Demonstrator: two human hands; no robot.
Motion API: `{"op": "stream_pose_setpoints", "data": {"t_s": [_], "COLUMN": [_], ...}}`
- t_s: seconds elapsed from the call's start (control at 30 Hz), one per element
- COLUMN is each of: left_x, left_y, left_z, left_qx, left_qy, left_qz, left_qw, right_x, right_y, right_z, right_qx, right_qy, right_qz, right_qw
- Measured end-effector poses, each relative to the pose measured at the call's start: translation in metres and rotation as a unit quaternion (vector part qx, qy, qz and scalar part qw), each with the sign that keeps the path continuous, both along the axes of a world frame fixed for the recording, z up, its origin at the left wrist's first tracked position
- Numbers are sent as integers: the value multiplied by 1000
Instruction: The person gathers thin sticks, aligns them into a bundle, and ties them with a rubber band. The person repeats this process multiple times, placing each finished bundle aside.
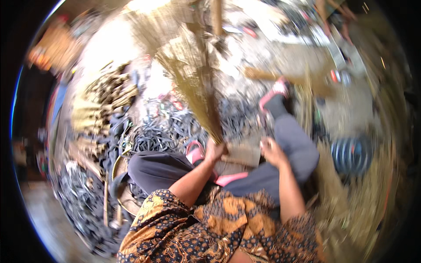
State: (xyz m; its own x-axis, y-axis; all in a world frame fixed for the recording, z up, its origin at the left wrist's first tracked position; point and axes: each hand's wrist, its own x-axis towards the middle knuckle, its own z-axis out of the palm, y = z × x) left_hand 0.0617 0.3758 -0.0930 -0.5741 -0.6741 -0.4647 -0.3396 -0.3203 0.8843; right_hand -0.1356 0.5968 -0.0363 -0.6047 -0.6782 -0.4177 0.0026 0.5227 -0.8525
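My left hand [215, 150] is closed round the narrow lower end of a fan-shaped bundle of dry straw [195, 87]. The bundle stands up from my fist, leaning away, and its wide top is smeared by motion. My right hand [272, 152] is near my bent right leg, with its fingers curled in. Blur hides whether anything is between those fingers. Between my hands, near my feet, lies a flat tan block [241, 155]. Just beyond my left hand spreads a heap of dark, curled strips [162, 133].
Piled straw bundles [103, 103] lie at left, above more dark strips [83, 197]. To my right are loose long straw [346, 210] and a ribbed blue bottle [351, 155]. A blurred tan bundle [263, 74] lies ahead. Another person's limbs [326, 17] show at far right.
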Motion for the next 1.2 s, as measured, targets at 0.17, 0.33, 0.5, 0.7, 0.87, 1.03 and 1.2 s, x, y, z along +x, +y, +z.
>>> {"op": "stream_pose_setpoints", "data": {"t_s": [0.17,0.33,0.5,0.7,0.87,1.03,1.2], "left_x": [-13,30,232,321,200,34,-79], "left_y": [-12,-128,-338,-366,-331,-310,-292], "left_z": [17,133,299,340,244,209,177], "left_qx": [-154,-218,-247,-227,-76,-61,-64], "left_qy": [-71,62,-52,-19,-38,-45,18], "left_qz": [22,134,363,554,327,-20,-142], "left_qw": [985,965,897,801,941,997,988], "right_x": [-8,-14,-11,-6,-6,-18,-5], "right_y": [11,12,7,3,5,43,131], "right_z": [-14,-17,-9,-10,22,96,129], "right_qx": [85,82,100,85,-19,-94,-131], "right_qy": [32,-8,-6,51,64,187,152], "right_qz": [52,72,69,81,8,-113,-325], "right_qw": [994,994,993,992,998,971,924]}}
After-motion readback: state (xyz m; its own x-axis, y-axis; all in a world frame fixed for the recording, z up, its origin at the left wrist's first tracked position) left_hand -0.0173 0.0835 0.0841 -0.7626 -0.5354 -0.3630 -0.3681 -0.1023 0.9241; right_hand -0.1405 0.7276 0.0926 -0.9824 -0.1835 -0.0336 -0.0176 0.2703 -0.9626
